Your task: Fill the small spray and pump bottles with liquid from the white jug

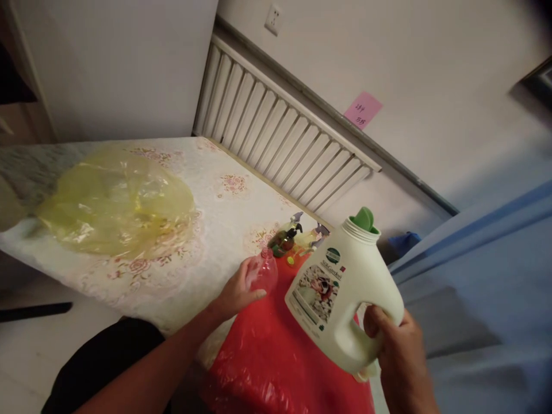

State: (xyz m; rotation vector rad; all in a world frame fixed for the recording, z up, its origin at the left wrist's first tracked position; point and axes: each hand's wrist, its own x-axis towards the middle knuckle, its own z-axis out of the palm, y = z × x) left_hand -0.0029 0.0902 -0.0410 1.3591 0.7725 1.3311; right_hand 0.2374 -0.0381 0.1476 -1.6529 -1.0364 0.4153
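Note:
My right hand [401, 345] is closed round the handle of a large pale detergent jug [349, 287]. The jug is tilted, with a label on its side, an uncapped neck and a green pouring spout at the top. Between the fingers and thumb of my left hand [237, 290] is a small clear bottle [264, 273], looking pinkish, its narrow neck pointing up. The jug is to the right of the bottle, apart from it. Beneath both spreads a red plastic bag [276, 351].
Behind the clear bottle stand a dark green pump bottle [282, 242] and other small containers, partly hidden by the jug. A puffed yellow plastic bag [121, 201] lies on the flowered tablecloth [215, 230]. A radiator [280, 126] runs along the wall; a blue curtain [474, 287] hangs at right.

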